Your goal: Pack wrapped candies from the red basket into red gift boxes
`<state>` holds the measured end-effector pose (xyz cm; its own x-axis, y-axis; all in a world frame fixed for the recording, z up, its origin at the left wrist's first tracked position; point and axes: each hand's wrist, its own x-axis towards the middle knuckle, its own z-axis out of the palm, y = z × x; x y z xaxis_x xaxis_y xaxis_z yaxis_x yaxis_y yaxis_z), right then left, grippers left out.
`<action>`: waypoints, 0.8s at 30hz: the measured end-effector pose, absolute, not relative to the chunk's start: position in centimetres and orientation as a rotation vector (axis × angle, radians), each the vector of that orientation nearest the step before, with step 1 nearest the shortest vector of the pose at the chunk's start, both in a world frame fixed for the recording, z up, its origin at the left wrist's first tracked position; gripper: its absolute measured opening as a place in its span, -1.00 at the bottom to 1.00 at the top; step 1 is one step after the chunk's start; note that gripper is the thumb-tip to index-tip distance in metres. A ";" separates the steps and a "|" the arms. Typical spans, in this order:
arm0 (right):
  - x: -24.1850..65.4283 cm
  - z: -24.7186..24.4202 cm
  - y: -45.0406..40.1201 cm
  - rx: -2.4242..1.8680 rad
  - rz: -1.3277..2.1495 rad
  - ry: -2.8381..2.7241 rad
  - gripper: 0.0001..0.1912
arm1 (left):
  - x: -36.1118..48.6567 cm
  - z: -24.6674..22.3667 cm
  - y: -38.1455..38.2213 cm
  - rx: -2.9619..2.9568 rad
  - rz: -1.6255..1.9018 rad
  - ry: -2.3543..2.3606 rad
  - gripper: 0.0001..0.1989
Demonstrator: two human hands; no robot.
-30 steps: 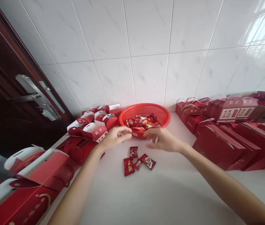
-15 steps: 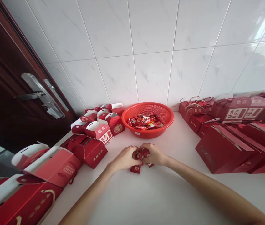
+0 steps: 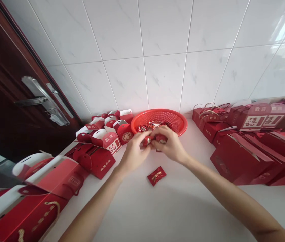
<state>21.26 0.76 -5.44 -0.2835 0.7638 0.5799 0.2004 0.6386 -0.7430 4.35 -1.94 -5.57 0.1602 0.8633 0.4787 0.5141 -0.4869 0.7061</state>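
Note:
Just over the front rim of the red plastic basket [image 3: 181, 126], my left hand [image 3: 135, 151] and my right hand [image 3: 172, 144] are close together. Both are closed around small red wrapped candies [image 3: 147, 140], partly covered by the fingers. More candies [image 3: 154, 125] in shiny wrappers lie inside the basket behind my hands. One flat red candy packet [image 3: 156, 175] with gold print rests on the white table below my hands, touched by neither.
Red gift boxes [image 3: 99, 160] with white-lined flaps crowd the left side. On the right are further red boxes [image 3: 209, 129] and a row of upright red bags [image 3: 240, 158]. A tiled wall [image 3: 122, 80] rises behind, and a dark door with a metal handle [image 3: 43, 99] stands at left.
Both hands have moved away from me, up toward the basket, carrying candies. One red packet now lies alone on the table where the hands were.

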 end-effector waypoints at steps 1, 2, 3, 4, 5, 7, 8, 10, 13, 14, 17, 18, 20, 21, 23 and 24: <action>21.4 -4.7 1.7 -0.772 0.594 -1.817 -0.82 | 4.5 -4.9 -1.0 2.127 1.266 1.307 -0.58; 21.5 -4.1 2.7 -0.793 0.552 -1.819 -0.83 | 4.6 -4.3 0.1 2.170 1.245 1.309 -0.58; 21.6 -3.7 3.8 -0.834 0.529 -1.819 -0.84 | 4.7 -4.0 1.0 2.214 1.215 1.312 -0.55; 21.6 -3.6 4.8 -0.884 0.505 -1.816 -0.85 | 4.8 -3.8 1.8 2.263 1.182 1.336 -0.52; 21.7 -3.7 5.8 -0.933 0.487 -1.820 -0.87 | 4.8 -3.9 2.3 2.309 1.150 1.371 -0.48; 22.1 -4.4 7.2 -1.013 0.460 -1.814 -0.90 | 4.8 -4.5 2.4 2.384 1.129 1.437 -0.45; 22.3 -4.8 7.7 -1.044 0.457 -1.818 -0.92 | 4.7 -5.1 1.9 2.409 1.127 1.459 -0.49; 22.8 -5.9 8.2 -1.098 0.460 -1.816 -0.93 | 4.4 -6.5 0.3 2.425 1.077 1.470 -0.63; 23.3 -7.1 8.4 -1.165 0.470 -1.781 -0.93 | 4.0 -8.6 -2.9 2.366 0.748 1.474 -0.75; 23.4 -7.3 8.4 -1.168 0.469 -1.767 -0.93 | 4.0 -9.2 -3.9 2.336 0.623 1.487 -0.72; 23.2 -7.9 8.2 -1.113 0.439 -1.759 -0.88 | 4.3 -10.7 -5.8 2.247 0.313 1.458 -0.57; 23.2 -8.0 8.1 -1.092 0.419 -1.764 -0.87 | 4.4 -11.0 -6.1 2.232 0.264 1.438 -0.59; 23.0 -8.2 7.9 -1.073 0.378 -1.786 -0.86 | 4.7 -11.4 -6.1 2.206 0.273 1.396 -0.71; 23.1 -8.3 7.7 -1.074 0.364 -1.805 -0.87 | 4.7 -11.4 -5.9 2.164 0.326 1.368 -0.76; 23.2 -8.3 7.5 -1.081 0.362 -1.857 -0.89 | 4.7 -10.9 -5.1 2.005 0.475 1.282 -0.75; 23.3 -8.3 7.3 -1.086 0.372 -1.878 -0.90 | 4.6 -10.5 -4.6 1.907 0.562 1.241 -0.72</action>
